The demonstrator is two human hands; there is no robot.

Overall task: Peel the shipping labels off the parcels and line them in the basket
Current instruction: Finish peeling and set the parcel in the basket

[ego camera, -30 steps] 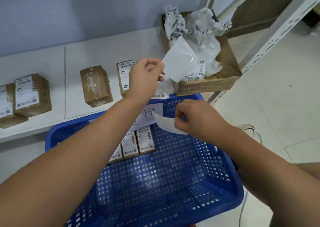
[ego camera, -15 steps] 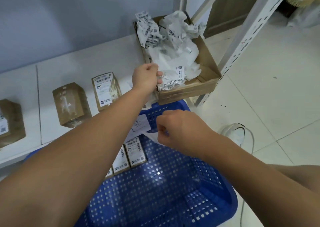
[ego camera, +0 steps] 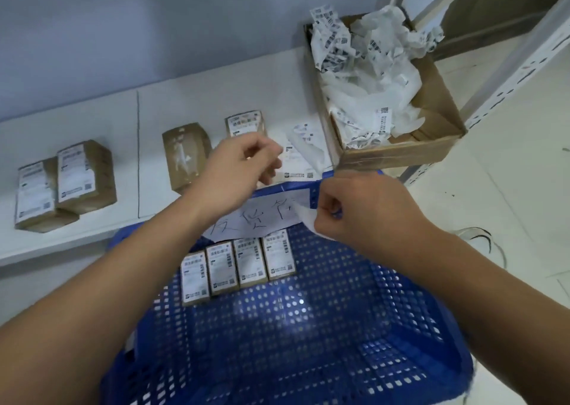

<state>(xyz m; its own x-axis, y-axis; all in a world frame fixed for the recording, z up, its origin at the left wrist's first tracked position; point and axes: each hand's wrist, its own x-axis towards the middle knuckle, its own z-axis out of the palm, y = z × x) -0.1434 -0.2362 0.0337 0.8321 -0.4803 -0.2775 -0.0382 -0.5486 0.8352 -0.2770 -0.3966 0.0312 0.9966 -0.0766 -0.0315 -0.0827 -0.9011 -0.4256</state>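
A plain pale blue-grey wall (ego camera: 154, 28) fills the upper left. Below it runs a white shelf (ego camera: 92, 127), made of panels that meet at a thin dark seam (ego camera: 138, 157). To the right, white slotted metal uprights (ego camera: 505, 74) of a rack rise at a slant, and a perforated rail (ego camera: 416, 173) runs along the shelf's end. Behind the uprights is a brown panel (ego camera: 493, 3), perhaps a door. The floor (ego camera: 509, 204) is of large pale tiles with faint joints and a few dark specks. A thin dark cable (ego camera: 481, 235) loops on the floor at the right. The light is soft and even
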